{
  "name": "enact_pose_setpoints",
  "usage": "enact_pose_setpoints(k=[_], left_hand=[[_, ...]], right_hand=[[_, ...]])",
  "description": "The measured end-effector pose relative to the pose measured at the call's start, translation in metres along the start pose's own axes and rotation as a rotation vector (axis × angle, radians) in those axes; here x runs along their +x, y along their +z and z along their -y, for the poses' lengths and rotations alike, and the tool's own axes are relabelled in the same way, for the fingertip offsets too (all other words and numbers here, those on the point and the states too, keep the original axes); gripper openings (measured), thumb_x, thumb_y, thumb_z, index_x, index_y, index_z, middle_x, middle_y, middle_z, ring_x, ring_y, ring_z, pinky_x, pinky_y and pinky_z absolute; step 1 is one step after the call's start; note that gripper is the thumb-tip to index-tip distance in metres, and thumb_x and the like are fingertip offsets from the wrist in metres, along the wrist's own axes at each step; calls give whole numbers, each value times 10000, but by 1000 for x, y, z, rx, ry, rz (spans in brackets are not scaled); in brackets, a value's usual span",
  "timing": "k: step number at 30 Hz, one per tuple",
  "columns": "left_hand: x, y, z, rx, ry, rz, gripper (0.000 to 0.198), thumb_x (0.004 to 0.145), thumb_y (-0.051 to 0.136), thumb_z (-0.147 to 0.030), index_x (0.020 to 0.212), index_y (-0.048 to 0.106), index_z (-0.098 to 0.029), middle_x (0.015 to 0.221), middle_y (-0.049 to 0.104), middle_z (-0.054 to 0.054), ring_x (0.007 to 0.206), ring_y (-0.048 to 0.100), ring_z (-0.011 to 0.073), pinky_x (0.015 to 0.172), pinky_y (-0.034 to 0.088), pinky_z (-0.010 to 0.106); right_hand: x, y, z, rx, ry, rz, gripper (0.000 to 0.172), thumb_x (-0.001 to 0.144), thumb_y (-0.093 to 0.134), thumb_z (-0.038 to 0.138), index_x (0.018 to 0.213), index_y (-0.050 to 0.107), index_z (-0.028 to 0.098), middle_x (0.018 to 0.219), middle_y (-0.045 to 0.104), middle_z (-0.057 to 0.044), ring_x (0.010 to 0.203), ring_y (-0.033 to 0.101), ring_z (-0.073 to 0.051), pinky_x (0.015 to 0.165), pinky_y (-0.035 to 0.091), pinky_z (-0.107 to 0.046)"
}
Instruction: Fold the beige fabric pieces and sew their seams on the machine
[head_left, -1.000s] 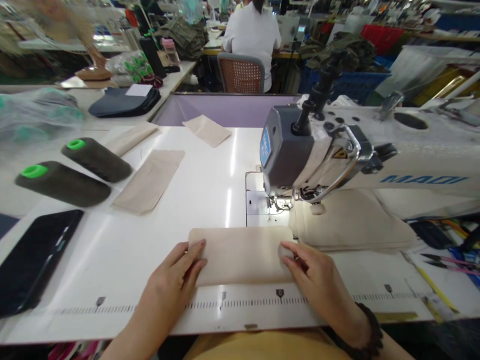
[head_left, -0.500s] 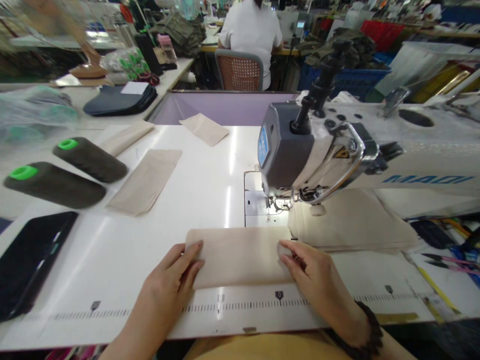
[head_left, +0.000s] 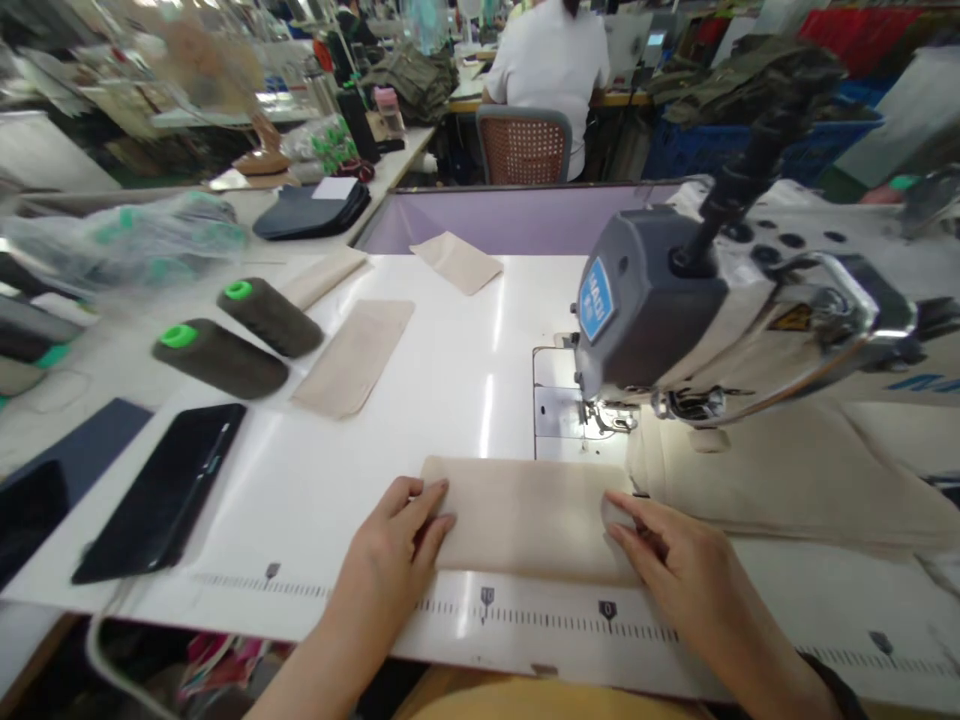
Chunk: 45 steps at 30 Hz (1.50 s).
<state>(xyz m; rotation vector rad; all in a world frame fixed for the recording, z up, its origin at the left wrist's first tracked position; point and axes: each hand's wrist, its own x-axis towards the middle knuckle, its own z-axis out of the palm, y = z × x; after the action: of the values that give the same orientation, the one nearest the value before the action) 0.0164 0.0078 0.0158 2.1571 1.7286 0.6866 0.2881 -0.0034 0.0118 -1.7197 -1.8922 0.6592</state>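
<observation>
Beige fabric piece (head_left: 529,515): one, lying flat near the front edge of the white table (head_left: 450,400), just behind the printed ruler strip (head_left: 525,618). From the left there is one black phone (head_left: 161,495) by the left edge. Next come two dark thread cones on their sides, front cone (head_left: 221,358) and rear cone (head_left: 270,317). Three loose beige pieces (head_left: 352,355) lie further back. Bare tabletop sits between these and the piece, so there is open room there.

Left hand (head_left: 397,550) is open and flat, fingers on the piece's left end, gripping nothing. Right hand (head_left: 675,570) is flat too, fingertips on the right end. The piece spans between both hands, its far edge just short of the needle plate (head_left: 559,410). One sewing machine (head_left: 675,310) overhangs at right. One beige stack (head_left: 787,480) lies under its arm — touching the piece or just beside it, can't tell.
</observation>
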Motion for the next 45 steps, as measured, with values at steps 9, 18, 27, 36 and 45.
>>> enact_pose_setpoints(k=[9, 18, 27, 36, 45], left_hand=[[-1, -3, -4, -41, -110, 90, 239, 830, 458, -196, 1012, 597, -127, 903, 529, 67, 752, 572, 157, 706, 514, 293], [4, -4, -12, 228, 9, 76, 160, 822, 476, -130, 913, 605, -111, 1065, 499, 134, 935, 530, 249, 794, 483, 408], [23, -5, -33, 343, 373, 328, 291, 867, 428, -130, 1148, 493, -92, 1154, 541, 119, 1075, 490, 214, 949, 401, 336], [17, 27, -55, 383, 267, 241, 475, 841, 514, -338, 1197, 433, -34, 1257, 435, 206, 1199, 370, 326, 996, 314, 495], [4, 13, 16, 525, 223, 21, 587, 877, 398, -419, 1292, 323, -11, 1364, 284, 253, 1276, 246, 353, 967, 328, 539]], right_hand=[[1, 2, -9, -74, -113, -72, 335, 807, 465, 391, 916, 678, 157, 732, 692, -45, 549, 633, -178, 466, 494, -233], [3, 0, 4, -464, -297, -102, 457, 905, 261, 463, 849, 627, 197, 728, 623, -49, 513, 591, -195, 411, 433, -301], [18, 21, 7, -528, -633, -217, 345, 892, 272, 210, 1017, 585, 136, 1132, 544, -159, 1008, 526, -285, 795, 455, -444], [18, 31, 6, -417, -780, 96, 430, 830, 507, 300, 1231, 481, 147, 1298, 451, -124, 1184, 413, -269, 966, 364, -488], [16, 26, 13, -388, -693, 183, 487, 834, 524, 305, 1292, 416, 181, 1336, 408, -112, 1232, 347, -259, 1006, 303, -501]])
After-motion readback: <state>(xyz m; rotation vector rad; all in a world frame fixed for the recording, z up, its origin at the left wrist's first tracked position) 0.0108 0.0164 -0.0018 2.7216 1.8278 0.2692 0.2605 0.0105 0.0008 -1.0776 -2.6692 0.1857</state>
